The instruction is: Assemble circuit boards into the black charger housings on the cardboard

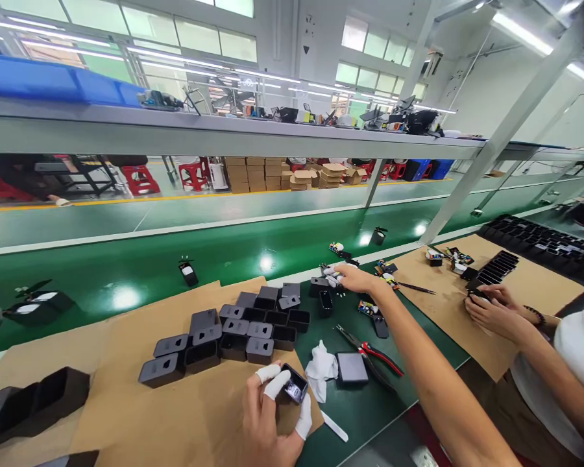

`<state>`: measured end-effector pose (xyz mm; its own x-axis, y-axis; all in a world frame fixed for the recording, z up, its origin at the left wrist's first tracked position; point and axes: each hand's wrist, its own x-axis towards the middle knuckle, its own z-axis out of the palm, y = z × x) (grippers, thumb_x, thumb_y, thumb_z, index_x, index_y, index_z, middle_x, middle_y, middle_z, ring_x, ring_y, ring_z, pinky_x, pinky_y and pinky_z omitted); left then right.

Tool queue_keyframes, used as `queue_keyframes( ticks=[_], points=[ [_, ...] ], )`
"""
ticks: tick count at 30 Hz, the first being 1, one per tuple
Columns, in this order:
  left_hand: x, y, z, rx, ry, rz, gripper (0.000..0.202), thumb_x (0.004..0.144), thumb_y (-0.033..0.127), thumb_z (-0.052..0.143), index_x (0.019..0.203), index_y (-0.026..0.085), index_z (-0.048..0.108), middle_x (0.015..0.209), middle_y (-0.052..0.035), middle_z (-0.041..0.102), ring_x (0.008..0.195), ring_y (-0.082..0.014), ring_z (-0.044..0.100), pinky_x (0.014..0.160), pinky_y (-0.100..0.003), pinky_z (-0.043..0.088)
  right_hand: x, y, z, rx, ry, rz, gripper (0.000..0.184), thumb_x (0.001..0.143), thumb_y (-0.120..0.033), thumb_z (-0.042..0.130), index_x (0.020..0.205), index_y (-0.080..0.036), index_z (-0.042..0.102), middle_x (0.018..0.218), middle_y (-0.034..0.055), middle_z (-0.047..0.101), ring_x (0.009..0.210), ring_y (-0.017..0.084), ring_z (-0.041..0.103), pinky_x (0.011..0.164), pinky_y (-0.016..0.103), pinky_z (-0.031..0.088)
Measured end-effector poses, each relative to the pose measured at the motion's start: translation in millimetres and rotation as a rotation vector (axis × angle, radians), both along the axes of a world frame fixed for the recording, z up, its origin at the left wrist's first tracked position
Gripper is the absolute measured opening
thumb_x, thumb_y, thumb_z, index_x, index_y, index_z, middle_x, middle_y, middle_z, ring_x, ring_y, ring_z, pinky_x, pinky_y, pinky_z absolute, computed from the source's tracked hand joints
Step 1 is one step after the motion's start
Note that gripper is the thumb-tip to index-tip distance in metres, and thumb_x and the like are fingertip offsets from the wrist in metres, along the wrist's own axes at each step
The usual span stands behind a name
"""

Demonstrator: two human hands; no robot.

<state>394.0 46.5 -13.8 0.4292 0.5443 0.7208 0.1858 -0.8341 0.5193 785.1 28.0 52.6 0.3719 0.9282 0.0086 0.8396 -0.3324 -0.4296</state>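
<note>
My left hand, with white finger covers on its fingertips, is closed around a small black plastic housing. The housing's open side faces up, and something shiny shows inside it. My right arm stretches far across the bench, and my right hand is at small parts near the conveyor's edge. Its covered fingers are pressed together; what they pinch is too small to make out. Just below that hand stands a black box. Rows of similar black housings stand on the cardboard to the left.
Red-handled pliers, a white cloth, a grey block and a white strip lie beside my left hand. Circuit boards lie nearby. At right, a co-worker's hands hold a dark part. A green conveyor runs behind.
</note>
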Motion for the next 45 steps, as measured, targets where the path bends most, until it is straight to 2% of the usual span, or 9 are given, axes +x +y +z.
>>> queue_keyframes(
  ticks=[5, 12, 21, 29, 32, 36, 39, 42, 45],
  points=[
    [3, 0, -2.8, -0.024, -0.017, -0.002, 0.029, 0.094, 0.017, 0.068, 0.123, 0.022, 0.066, 0.122, -0.0131, 0.068, 0.109, -0.0259, 0.076, 0.087, -0.037, 0.066, 11, -1, -2.3, -0.179, -0.017, 0.091, 0.035, 0.105, -0.037, 0.073, 0.134, -0.019, 0.069, 0.137, 0.0102, 0.071, 0.117, 0.026, 0.073, 0.099, 0.049, 0.064],
    [1, 1, -11.3, -0.071, 0.063, -0.004, 0.039, 0.091, 0.018, 0.068, 0.129, 0.023, 0.061, 0.119, -0.0139, 0.068, 0.108, -0.0294, 0.076, 0.088, -0.042, 0.068, 5, -10, 5.0, -0.157, -0.086, 0.02, 0.035, 0.104, -0.035, 0.074, 0.135, -0.019, 0.069, 0.14, 0.0106, 0.069, 0.118, 0.027, 0.072, 0.1, 0.049, 0.063],
    [2, 1, -25.9, -0.161, 0.081, -0.105, 0.052, 0.089, 0.028, 0.068, 0.139, 0.018, 0.06, 0.126, -0.0189, 0.067, 0.113, -0.0331, 0.075, 0.09, -0.044, 0.068, 39, 89, 13.6, -0.075, -0.068, -0.501, 0.04, 0.105, -0.039, 0.073, 0.14, -0.019, 0.066, 0.142, 0.0114, 0.068, 0.12, 0.028, 0.072, 0.101, 0.051, 0.063],
    [-2, -7, -21.7, -0.428, -0.105, -0.182, 0.039, 0.094, 0.037, 0.068, 0.132, 0.032, 0.072, 0.12, -0.0151, 0.077, 0.122, -0.0407, 0.076, 0.101, -0.057, 0.066, 18, 128, 27.1, 0.129, 0.223, -0.437, 0.039, 0.105, -0.038, 0.073, 0.138, -0.019, 0.067, 0.142, 0.0113, 0.068, 0.121, 0.028, 0.072, 0.101, 0.05, 0.063],
    [-8, -3, -4.4, -0.733, -0.273, -0.179, 0.057, 0.084, 0.05, 0.078, 0.137, 0.03, 0.07, 0.119, -0.0155, 0.077, 0.114, -0.0424, 0.077, 0.096, -0.057, 0.067, -12, 118, 48.6, 0.303, 0.378, -0.322, 0.039, 0.104, -0.041, 0.074, 0.135, -0.019, 0.068, 0.138, 0.0116, 0.07, 0.119, 0.028, 0.072, 0.103, 0.051, 0.062],
    [-21, 8, 28.4, -1.112, -0.613, -0.271, 0.059, 0.09, 0.067, 0.063, 0.131, 0.025, 0.068, 0.104, -0.0114, 0.074, 0.085, -0.0298, 0.075, 0.078, -0.046, 0.067, -98, 65, 71.4, 0.475, 0.677, -0.104, 0.052, 0.105, -0.064, 0.055, 0.129, -0.02, 0.071, 0.125, 0.0132, 0.078, 0.106, 0.028, 0.078, 0.096, 0.047, 0.064],
    [-35, 8, 59.2, -1.107, -0.677, -0.237, 0.046, 0.091, 0.062, 0.07, 0.115, 0.024, 0.07, 0.089, -0.0052, 0.069, 0.069, -0.02, 0.066, 0.062, -0.032, 0.059, -180, 8, 75.3, 0.466, 0.906, 0.017, 0.066, 0.105, -0.073, 0.036, 0.118, -0.021, 0.074, 0.11, 0.0129, 0.081, 0.092, 0.028, 0.08, 0.08, 0.044, 0.067],
    [-55, 1, 87.7, -0.958, -0.448, -0.164, 0.039, 0.082, 0.04, 0.09, 0.112, 0.025, 0.07, 0.089, -0.0006, 0.069, 0.073, -0.0161, 0.065, 0.069, -0.027, 0.058, -249, -40, 70.0, 0.299, 1.441, 0.138, 0.055, 0.101, -0.069, 0.056, 0.12, -0.021, 0.075, 0.095, 0.0106, 0.081, 0.078, 0.025, 0.077, 0.07, 0.039, 0.064],
    [-79, -6, 100.3, -0.936, -0.356, -0.251, 0.038, 0.081, 0.036, 0.092, 0.112, 0.026, 0.072, 0.087, 0.0012, 0.072, 0.071, -0.0159, 0.067, 0.069, -0.027, 0.059, -294, -70, 61.0, 0.194, 1.605, 0.136, 0.044, 0.098, -0.058, 0.071, 0.128, -0.026, 0.07, 0.094, 0.0056, 0.08, 0.071, 0.021, 0.075, 0.063, 0.032, 0.062]
  ],
)
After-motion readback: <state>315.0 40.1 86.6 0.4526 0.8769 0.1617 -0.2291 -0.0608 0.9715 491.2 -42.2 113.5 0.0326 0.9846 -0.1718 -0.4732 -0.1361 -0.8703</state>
